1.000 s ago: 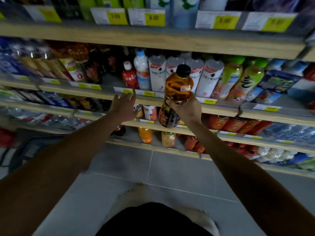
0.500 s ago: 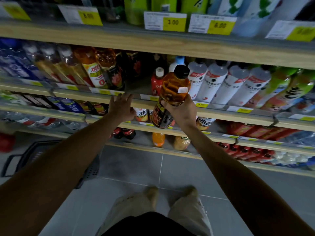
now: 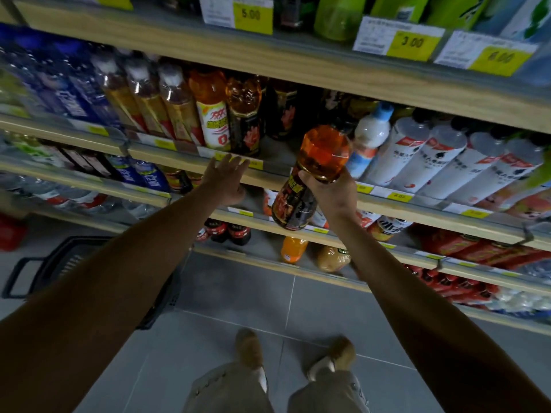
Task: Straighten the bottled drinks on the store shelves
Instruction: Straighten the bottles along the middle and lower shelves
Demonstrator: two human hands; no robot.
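Right hand point(image 3: 334, 193) grips 1 amber bottle point(image 3: 313, 174) at mid-body — tilted, raised before the shelf point(image 3: 268, 174), off its surface. Left hand point(image 3: 226, 181) holds nothing — fingers spread, at the shelf edge beside the row.

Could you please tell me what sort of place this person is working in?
Most likely a small shop's drinks aisle: wooden shelves packed with bottled drinks, yellow price tags along their edges, and a shopping basket on the floor.

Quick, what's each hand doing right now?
Left hand: open, fingers spread, holding nothing.
Right hand: gripping the amber drink bottle around its middle.
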